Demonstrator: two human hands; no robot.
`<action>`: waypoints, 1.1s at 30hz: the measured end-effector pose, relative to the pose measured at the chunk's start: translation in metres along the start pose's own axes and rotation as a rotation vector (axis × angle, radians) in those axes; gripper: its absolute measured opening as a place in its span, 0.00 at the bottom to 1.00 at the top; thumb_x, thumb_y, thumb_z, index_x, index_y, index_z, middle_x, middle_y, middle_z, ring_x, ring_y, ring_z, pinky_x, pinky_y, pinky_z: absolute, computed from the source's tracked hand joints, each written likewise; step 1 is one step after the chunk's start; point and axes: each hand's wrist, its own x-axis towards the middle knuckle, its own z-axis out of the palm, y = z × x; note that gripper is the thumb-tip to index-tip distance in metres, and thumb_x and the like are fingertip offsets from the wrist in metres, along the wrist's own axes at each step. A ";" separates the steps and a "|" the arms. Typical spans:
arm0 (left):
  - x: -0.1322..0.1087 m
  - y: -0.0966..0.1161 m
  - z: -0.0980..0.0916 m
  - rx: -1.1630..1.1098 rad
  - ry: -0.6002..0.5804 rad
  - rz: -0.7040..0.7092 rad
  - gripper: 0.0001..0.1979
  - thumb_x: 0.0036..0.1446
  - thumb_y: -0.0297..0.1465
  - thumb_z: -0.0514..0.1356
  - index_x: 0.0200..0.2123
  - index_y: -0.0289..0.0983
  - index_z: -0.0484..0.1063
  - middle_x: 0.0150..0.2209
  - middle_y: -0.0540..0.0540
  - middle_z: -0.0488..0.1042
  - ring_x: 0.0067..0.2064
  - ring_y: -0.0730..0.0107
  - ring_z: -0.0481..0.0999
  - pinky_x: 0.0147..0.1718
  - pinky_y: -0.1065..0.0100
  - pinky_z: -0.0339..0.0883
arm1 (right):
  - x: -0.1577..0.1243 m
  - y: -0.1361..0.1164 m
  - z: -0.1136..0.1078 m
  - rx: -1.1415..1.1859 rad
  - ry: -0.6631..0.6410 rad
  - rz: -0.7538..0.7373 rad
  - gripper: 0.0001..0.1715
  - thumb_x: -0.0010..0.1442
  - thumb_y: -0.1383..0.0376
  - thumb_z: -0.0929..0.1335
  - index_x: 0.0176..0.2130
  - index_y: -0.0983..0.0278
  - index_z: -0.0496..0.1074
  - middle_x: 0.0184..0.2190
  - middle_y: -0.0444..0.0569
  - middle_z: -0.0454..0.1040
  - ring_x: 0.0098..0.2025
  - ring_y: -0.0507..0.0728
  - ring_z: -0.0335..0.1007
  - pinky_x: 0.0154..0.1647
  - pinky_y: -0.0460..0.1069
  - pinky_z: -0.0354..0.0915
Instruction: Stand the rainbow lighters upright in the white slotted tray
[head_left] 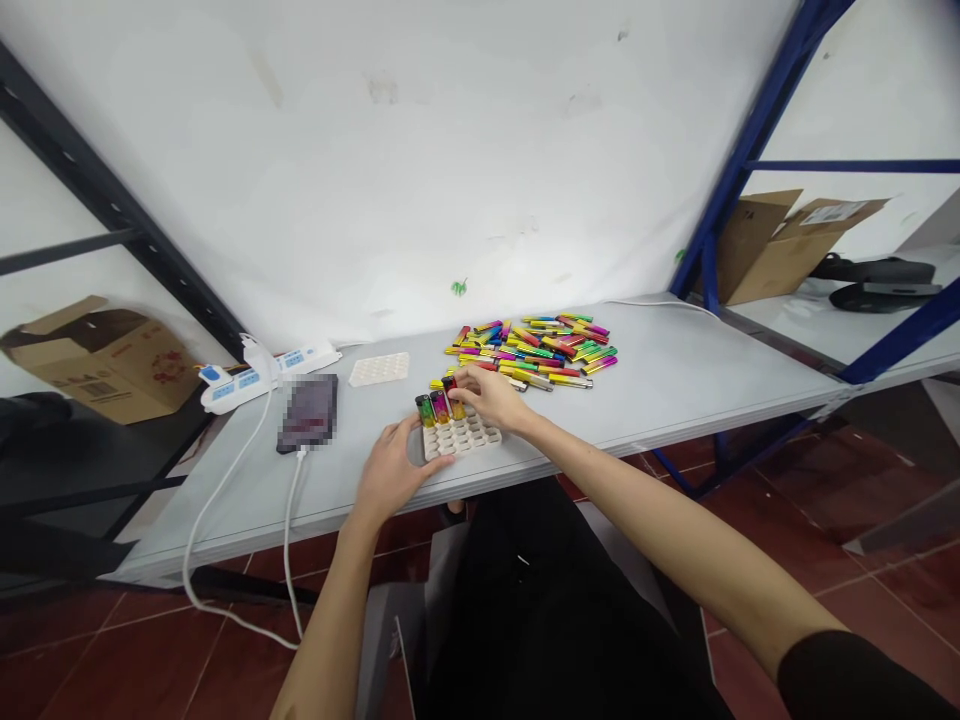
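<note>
A white tray with rows of holes (463,437) lies near the table's front edge. Upright at its far left stand a green lighter (426,410) and a purple-pink lighter (440,406). Beside them, my right hand (491,397) pinches a red-and-yellow lighter (451,386), which is upright over the tray's far row; its lower end is partly hidden by my fingers. My left hand (390,468) holds the tray at its left side, thumb along the front edge and fingers at the far left corner. Behind my right hand spreads a pile of shiny coloured lighters (544,352).
A second white holed tray (380,369) lies near the wall. At the left are a white power strip (259,378) and a phone (307,412) on a white cable (289,520). Cardboard boxes (112,365) stand on shelves either side, with blue posts (750,150) at right.
</note>
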 end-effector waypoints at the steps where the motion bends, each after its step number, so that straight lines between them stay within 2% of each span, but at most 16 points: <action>1: 0.000 0.000 0.000 -0.001 0.000 0.001 0.38 0.54 0.51 0.68 0.63 0.43 0.64 0.60 0.41 0.73 0.64 0.47 0.69 0.61 0.50 0.64 | 0.000 0.001 0.000 -0.014 -0.007 -0.009 0.06 0.65 0.68 0.70 0.43 0.62 0.72 0.43 0.49 0.82 0.43 0.55 0.81 0.48 0.51 0.72; 6: 0.000 -0.001 0.001 0.001 -0.002 -0.007 0.39 0.54 0.51 0.68 0.64 0.42 0.63 0.60 0.41 0.73 0.63 0.47 0.69 0.61 0.49 0.64 | -0.001 0.005 -0.001 -0.115 -0.053 -0.050 0.07 0.66 0.68 0.70 0.45 0.61 0.72 0.41 0.48 0.83 0.44 0.55 0.81 0.47 0.50 0.71; 11: 0.000 -0.001 0.000 0.002 -0.001 0.001 0.38 0.54 0.52 0.68 0.63 0.42 0.64 0.60 0.40 0.73 0.63 0.46 0.69 0.60 0.50 0.65 | -0.009 0.003 -0.005 -0.292 -0.092 -0.073 0.07 0.66 0.64 0.71 0.45 0.59 0.72 0.39 0.46 0.83 0.40 0.57 0.80 0.41 0.50 0.68; 13: 0.000 -0.001 0.000 0.002 0.002 0.001 0.38 0.54 0.51 0.68 0.63 0.43 0.64 0.60 0.41 0.73 0.64 0.47 0.69 0.61 0.50 0.65 | -0.014 0.004 -0.011 -0.371 -0.105 -0.091 0.08 0.65 0.62 0.72 0.45 0.60 0.74 0.40 0.47 0.83 0.43 0.59 0.78 0.42 0.50 0.67; 15: 0.000 0.000 0.000 0.003 0.003 -0.001 0.38 0.54 0.51 0.68 0.63 0.43 0.64 0.60 0.41 0.73 0.64 0.47 0.69 0.61 0.50 0.65 | -0.019 0.006 -0.022 -0.475 -0.084 -0.107 0.08 0.66 0.60 0.71 0.44 0.60 0.75 0.43 0.49 0.82 0.48 0.61 0.75 0.48 0.52 0.66; 18: 0.000 0.000 -0.001 0.004 -0.002 -0.011 0.39 0.53 0.52 0.67 0.63 0.42 0.64 0.61 0.40 0.73 0.64 0.46 0.68 0.61 0.49 0.64 | -0.027 0.015 -0.045 -0.693 0.033 -0.069 0.14 0.70 0.58 0.66 0.44 0.63 0.77 0.46 0.56 0.80 0.53 0.65 0.68 0.56 0.58 0.60; 21: 0.000 0.001 -0.002 0.001 -0.005 -0.025 0.40 0.54 0.54 0.67 0.64 0.41 0.64 0.62 0.39 0.72 0.65 0.46 0.68 0.62 0.49 0.64 | -0.037 0.025 -0.069 -0.859 0.104 0.002 0.16 0.69 0.59 0.66 0.44 0.67 0.78 0.48 0.63 0.76 0.54 0.70 0.64 0.57 0.62 0.57; 24: 0.000 0.001 -0.002 -0.003 -0.009 -0.031 0.40 0.54 0.54 0.67 0.63 0.40 0.64 0.61 0.39 0.72 0.65 0.47 0.68 0.63 0.49 0.64 | -0.048 0.033 -0.081 -0.940 0.086 0.047 0.14 0.65 0.58 0.69 0.42 0.66 0.78 0.48 0.63 0.75 0.54 0.70 0.63 0.56 0.61 0.58; 29: 0.000 0.002 -0.003 -0.001 -0.018 -0.035 0.40 0.53 0.53 0.67 0.63 0.41 0.64 0.61 0.39 0.72 0.64 0.47 0.68 0.62 0.49 0.64 | -0.056 0.038 -0.077 -0.959 0.124 0.144 0.15 0.64 0.58 0.69 0.43 0.66 0.75 0.45 0.62 0.77 0.53 0.70 0.65 0.55 0.61 0.59; 33: 0.001 0.003 -0.004 0.000 -0.021 -0.036 0.40 0.53 0.53 0.67 0.63 0.41 0.63 0.61 0.39 0.72 0.65 0.47 0.68 0.63 0.50 0.63 | -0.055 0.037 -0.072 -0.880 0.191 0.189 0.09 0.63 0.62 0.68 0.41 0.66 0.74 0.45 0.64 0.77 0.53 0.70 0.66 0.56 0.62 0.58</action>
